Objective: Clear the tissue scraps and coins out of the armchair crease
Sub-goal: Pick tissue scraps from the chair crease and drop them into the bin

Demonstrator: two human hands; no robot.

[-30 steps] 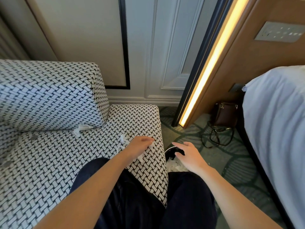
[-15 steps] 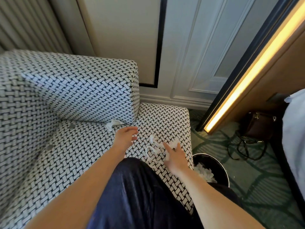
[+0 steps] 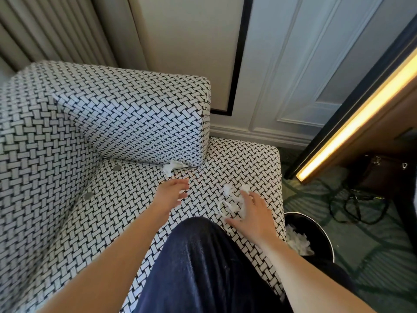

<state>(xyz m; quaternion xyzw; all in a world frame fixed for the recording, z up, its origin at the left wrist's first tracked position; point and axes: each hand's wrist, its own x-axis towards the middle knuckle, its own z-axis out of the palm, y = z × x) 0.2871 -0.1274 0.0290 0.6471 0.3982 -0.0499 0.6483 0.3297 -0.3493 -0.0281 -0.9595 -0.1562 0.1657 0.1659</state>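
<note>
Right hand (image 3: 252,214), fingers spread, presses on tissue scraps (image 3: 228,190) centre-right, probably to sweep them into the bin (image 3: 320,232) lower right; left hand (image 3: 172,193) open, empty, just below the crease wad (image 3: 172,167)

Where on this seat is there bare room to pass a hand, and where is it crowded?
Bare: seat fabric between the coins and left hand; far corner past the armrest end. Crowded: tissue scraps by the right hand; tissue wad in the crease.
</note>
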